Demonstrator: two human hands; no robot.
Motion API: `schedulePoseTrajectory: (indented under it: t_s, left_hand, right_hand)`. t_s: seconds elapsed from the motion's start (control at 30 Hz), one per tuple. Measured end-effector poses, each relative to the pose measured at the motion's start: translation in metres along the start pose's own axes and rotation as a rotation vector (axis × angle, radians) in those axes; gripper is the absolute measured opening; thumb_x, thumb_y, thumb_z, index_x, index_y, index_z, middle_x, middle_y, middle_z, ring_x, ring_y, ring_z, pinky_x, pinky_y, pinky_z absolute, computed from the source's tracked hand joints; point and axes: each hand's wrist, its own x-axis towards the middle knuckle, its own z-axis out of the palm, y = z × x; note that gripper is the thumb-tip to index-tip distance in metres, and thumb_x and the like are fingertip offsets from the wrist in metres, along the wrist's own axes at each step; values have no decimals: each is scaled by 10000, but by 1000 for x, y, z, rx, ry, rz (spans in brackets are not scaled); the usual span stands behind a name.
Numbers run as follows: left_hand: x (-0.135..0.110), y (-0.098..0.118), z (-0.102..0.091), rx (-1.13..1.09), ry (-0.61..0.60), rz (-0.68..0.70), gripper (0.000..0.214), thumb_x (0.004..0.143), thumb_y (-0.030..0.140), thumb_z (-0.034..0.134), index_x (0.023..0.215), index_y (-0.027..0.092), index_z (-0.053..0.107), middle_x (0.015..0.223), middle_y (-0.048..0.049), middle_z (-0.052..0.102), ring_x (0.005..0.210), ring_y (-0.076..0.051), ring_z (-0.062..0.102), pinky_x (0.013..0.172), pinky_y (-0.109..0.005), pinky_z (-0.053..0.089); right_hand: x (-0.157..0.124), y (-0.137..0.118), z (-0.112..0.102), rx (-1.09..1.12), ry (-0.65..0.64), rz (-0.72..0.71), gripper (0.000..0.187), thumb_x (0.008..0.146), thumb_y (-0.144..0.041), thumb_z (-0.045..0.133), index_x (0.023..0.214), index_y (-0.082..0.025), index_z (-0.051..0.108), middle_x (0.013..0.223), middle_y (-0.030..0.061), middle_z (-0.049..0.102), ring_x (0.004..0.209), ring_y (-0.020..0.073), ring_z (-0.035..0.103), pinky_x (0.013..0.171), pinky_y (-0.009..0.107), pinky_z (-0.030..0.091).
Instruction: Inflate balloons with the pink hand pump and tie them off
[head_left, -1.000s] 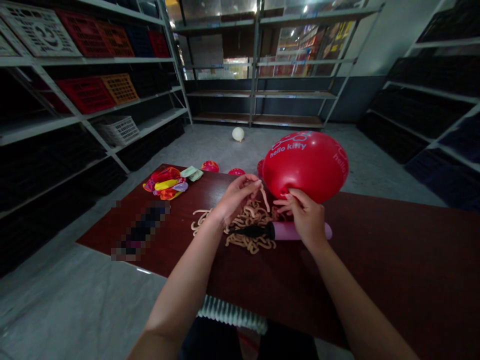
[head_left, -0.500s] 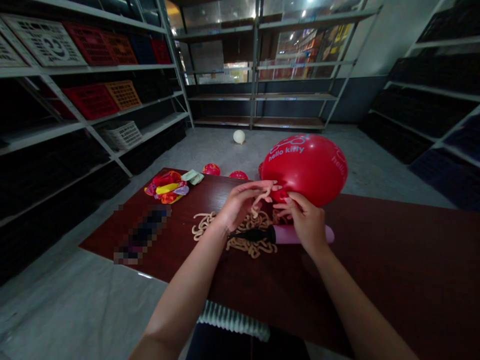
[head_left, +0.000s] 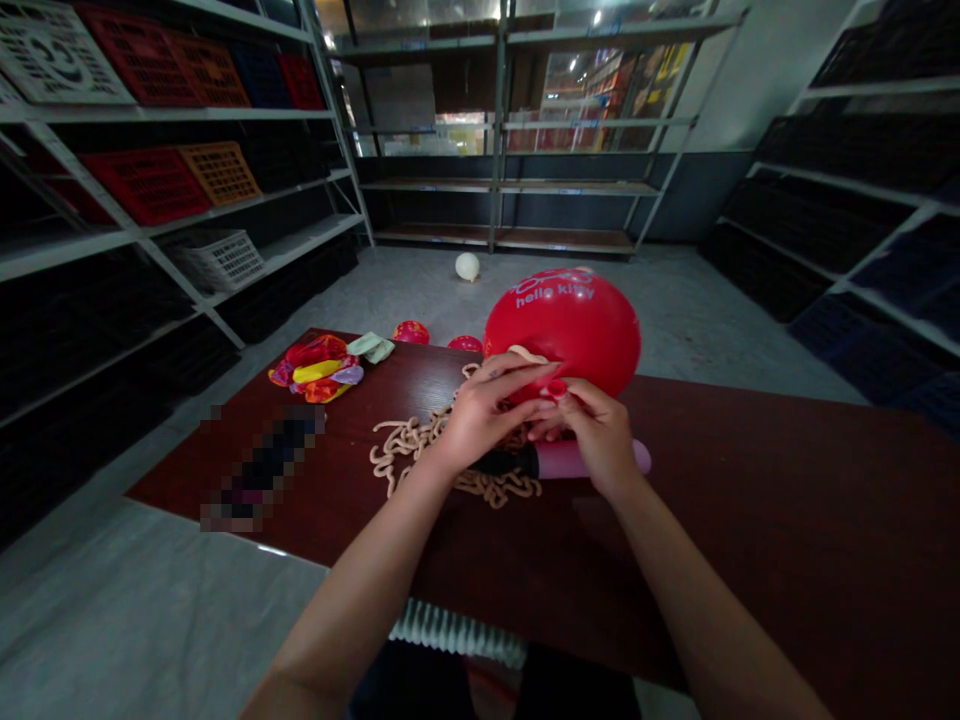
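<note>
A large inflated red balloon (head_left: pixel 570 325) printed "hello kitty" is just beyond both hands. My right hand (head_left: pixel 604 430) is closed, pinching the balloon's neck between thumb and fingers, the red mouth showing. Reaching in from the left, my left hand (head_left: pixel 491 405) is closed around the neck area; a tan curly strand (head_left: pixel 529 354) loops out above its fingers. How the strand lies at the neck is hidden. Beneath the hands are a heap of similar tan strands (head_left: pixel 405 440) and a pump (head_left: pixel 559 461) with a pink body and black nozzle end.
Uninflated colourful balloons (head_left: pixel 319 370) lie on the dark red table (head_left: pixel 750 500), near a pixelated dark object (head_left: pixel 266 465). Red balloons (head_left: pixel 411 333) show past the far edge. A white balloon (head_left: pixel 466 266) sits on the floor. Shelves with crates (head_left: pixel 154 185) line the left.
My left hand has brought the tan strand in to the balloon's neck, its fingers now meeting those of my right hand. The right hand still pinches the neck. The whole view has shifted slightly.
</note>
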Motion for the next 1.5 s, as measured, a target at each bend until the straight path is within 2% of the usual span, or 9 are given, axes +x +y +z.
schedulePoseTrajectory:
  t_s: [0.4,0.63,0.73,0.83,0.93,1.03,1.13,1.33,1.5]
  left_hand:
    - [-7,9,2,-82,51,78,236,870,165,669,1049,279,772,1042,-68,724,1008,-217,640,930,-401,487]
    - [-7,16,6,-109,234,-91,129,876,230,681,929,273,790,947,-50,724,902,-192,635,860,-364,500]
    - [-7,18,4,-59,177,-63,130,881,229,670,933,265,785,939,-61,716,910,-202,633,881,-378,498]
    - [-7,18,2,2,30,43,164,879,195,664,985,254,774,970,-76,716,945,-212,635,895,-377,496]
    - [-6,18,2,51,-63,74,172,877,188,662,1000,247,767,1003,-83,717,967,-217,634,888,-368,498]
    - [-5,20,3,22,-71,27,152,870,206,675,972,253,777,990,-77,723,958,-220,643,905,-381,495]
    - [-3,23,2,-75,1,-63,146,862,213,690,954,263,792,979,-71,734,953,-216,652,926,-388,490]
    - [6,27,0,-226,247,-248,71,793,216,768,833,260,808,885,-52,748,849,-187,662,854,-352,512]
    - [9,20,1,-439,452,-448,19,749,240,804,764,228,802,846,-48,755,814,-163,669,836,-324,513]
  right_hand:
    - [-2,-8,-2,114,-184,91,373,792,-545,676,961,-212,688,640,9,724,529,196,704,469,285,547]
    - [-8,-29,-4,178,-318,147,640,867,-582,559,1415,-256,502,712,10,745,569,177,702,501,278,542]
    - [-8,-39,-15,253,-428,174,744,897,-662,382,1496,-223,407,588,-2,685,428,151,597,384,249,442]
    - [-8,-41,-20,106,-304,111,646,828,-624,562,1328,-218,612,441,-67,531,320,79,371,317,208,264]
    - [-9,-39,-16,-79,-68,8,394,697,-484,770,1022,-262,755,523,-54,563,425,81,417,377,217,321]
    - [-10,-38,-10,-45,41,4,295,776,-516,698,895,-250,748,494,-52,498,426,85,380,394,237,320]
    - [-10,-40,-7,122,5,41,308,826,-537,633,799,-233,667,448,-92,354,384,62,263,379,227,239]
    - [-10,-44,-4,365,-69,40,333,838,-554,591,743,-255,480,616,-68,458,422,63,330,402,226,291]
    - [-13,-34,-1,11,-181,-74,382,878,-540,567,657,-235,504,640,-23,567,503,94,464,490,244,389]
